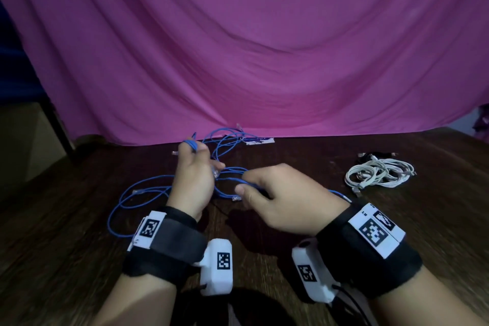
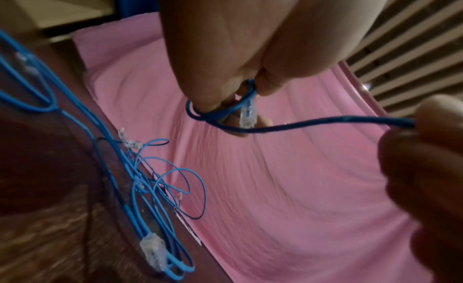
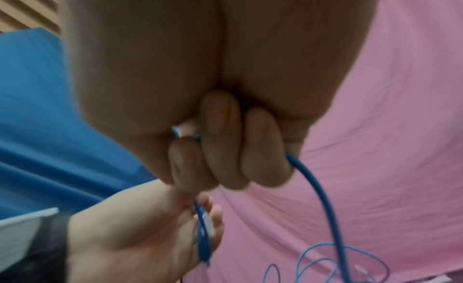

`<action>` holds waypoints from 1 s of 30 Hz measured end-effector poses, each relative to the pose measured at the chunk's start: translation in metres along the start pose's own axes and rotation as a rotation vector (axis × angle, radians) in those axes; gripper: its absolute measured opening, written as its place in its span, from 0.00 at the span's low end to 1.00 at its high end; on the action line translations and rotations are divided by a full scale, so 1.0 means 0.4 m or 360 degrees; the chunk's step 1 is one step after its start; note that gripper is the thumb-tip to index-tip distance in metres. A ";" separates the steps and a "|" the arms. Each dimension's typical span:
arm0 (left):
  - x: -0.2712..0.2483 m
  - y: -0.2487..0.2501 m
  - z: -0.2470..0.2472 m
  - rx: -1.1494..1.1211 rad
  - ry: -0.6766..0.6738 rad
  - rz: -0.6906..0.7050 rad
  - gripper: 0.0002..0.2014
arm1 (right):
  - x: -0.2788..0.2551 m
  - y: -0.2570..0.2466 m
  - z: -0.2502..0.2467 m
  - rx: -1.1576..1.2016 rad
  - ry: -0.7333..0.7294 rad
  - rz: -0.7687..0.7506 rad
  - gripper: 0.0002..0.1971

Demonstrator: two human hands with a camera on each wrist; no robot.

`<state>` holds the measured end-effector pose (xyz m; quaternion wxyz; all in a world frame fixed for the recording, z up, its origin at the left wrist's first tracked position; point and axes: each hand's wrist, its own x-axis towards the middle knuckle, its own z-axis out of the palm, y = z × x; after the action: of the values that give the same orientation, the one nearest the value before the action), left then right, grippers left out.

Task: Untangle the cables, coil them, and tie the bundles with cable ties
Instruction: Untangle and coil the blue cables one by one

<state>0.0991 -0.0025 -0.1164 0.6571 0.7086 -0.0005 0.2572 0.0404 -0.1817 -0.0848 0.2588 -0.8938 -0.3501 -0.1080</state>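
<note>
Coiling under way on blue cable. Left hand raised over table, loops wound round fingers, plug end pinched. Right hand alongside, fist closed on same cable; free length runs left-right between hands, slack trailing to tangle behind.

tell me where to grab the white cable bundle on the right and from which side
Take the white cable bundle across its stacked loops near the middle, coming from above and the near side with the right hand. It lies flat on the wooden table, loosely coiled, with loose ends trailing at its near left edge, so pinching a single strand would likely unravel it.
</note>
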 end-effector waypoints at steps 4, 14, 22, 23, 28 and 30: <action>-0.006 -0.014 0.012 0.0308 -0.0200 0.0085 0.10 | -0.005 0.005 -0.019 0.0080 0.0213 -0.0051 0.14; -0.028 -0.007 0.028 0.0290 -0.0335 -0.0168 0.10 | -0.002 0.032 -0.027 0.0460 0.0245 -0.0079 0.08; -0.068 0.052 0.034 -0.0143 -0.0731 -0.0475 0.08 | 0.022 0.085 -0.007 0.0604 0.0677 0.0045 0.07; -0.077 0.064 0.036 -0.0194 -0.0819 -0.0482 0.10 | 0.025 0.102 -0.009 0.0641 0.0764 0.0134 0.06; -0.103 0.104 0.040 -0.0617 -0.1098 -0.0637 0.18 | 0.026 0.158 0.005 0.0692 0.0880 0.0432 0.08; -0.098 0.107 0.036 -0.0770 -0.1137 -0.0732 0.16 | 0.030 0.166 0.017 0.0697 0.0804 0.0474 0.15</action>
<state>0.0556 -0.0349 -0.0908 0.8014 0.5613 -0.1292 -0.1612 0.0943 -0.2124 -0.1116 0.5353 -0.8034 -0.1559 -0.2090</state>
